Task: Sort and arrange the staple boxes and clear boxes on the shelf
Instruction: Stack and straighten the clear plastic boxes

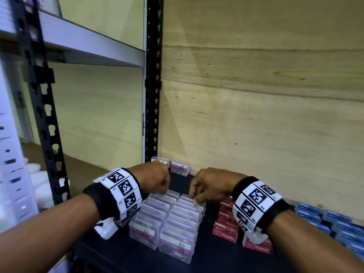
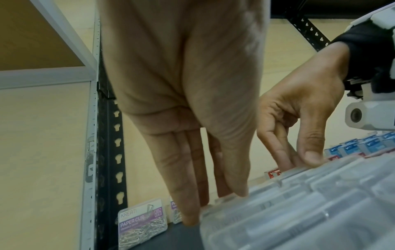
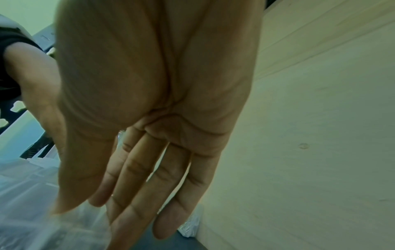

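Two rows of clear paper-clip boxes (image 1: 167, 219) stand upright on the dark shelf (image 1: 208, 259). My left hand (image 1: 164, 191) pinches the farthest box of the left row (image 2: 230, 201), thumb on its top edge and fingers down behind it. Over the right row, my right hand (image 1: 194, 200) pinches the farthest box in the same way (image 2: 299, 162). In the right wrist view the right hand (image 3: 94, 218) hangs over blurred clear boxes (image 3: 25, 194). Red staple boxes (image 1: 224, 223) sit to the right, and blue staple boxes (image 1: 334, 219) lie farther right.
Two more clear paper-clip boxes (image 1: 180, 168) lean against the wooden back panel (image 1: 256, 115), beside the black slotted upright (image 1: 152, 95). A grey shelf board (image 1: 88, 44) runs overhead at the left. Bare dark shelf shows in front of the rows.
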Tool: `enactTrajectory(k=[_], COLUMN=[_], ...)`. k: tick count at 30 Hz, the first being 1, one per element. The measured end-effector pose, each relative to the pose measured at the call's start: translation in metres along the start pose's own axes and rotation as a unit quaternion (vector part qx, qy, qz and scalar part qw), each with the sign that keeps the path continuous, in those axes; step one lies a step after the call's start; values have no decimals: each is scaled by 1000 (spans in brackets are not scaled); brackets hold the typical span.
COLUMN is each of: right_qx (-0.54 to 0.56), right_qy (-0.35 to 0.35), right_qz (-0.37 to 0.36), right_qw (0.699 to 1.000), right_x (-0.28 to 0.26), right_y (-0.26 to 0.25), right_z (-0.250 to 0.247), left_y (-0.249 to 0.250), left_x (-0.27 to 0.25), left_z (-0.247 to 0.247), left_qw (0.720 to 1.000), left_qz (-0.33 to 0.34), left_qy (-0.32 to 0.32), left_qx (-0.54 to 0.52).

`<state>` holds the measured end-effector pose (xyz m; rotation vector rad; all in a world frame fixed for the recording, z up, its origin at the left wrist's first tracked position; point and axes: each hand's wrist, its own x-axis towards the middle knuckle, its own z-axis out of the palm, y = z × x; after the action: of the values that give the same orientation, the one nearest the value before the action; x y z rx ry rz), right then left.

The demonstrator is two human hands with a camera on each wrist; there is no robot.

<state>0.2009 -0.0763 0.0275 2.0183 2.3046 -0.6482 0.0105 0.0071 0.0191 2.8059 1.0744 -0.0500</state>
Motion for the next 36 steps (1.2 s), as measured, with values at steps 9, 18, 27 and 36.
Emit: enactTrajectory(k=[9,18,27,36], right_qx=[16,30,10,-145], right_qy=[-8,-19,-41,72], right_qz=[-7,-9,9,34], right_qw=[1000,999,999,986], right_x=[3,5,31,97], right_y=[3,4,7,18], right_z=[-1,-3,-21,-49], left_y=[-12,-16,-35,-89], left_x=[5,8,32,94], left_z=[1,1,-14,-17], left_qw=[999,998,995,994], left_qz=[20,12,-27,-80], left_qy=[-13,-26,-26,74], left_qx=[-21,-61,-96,2])
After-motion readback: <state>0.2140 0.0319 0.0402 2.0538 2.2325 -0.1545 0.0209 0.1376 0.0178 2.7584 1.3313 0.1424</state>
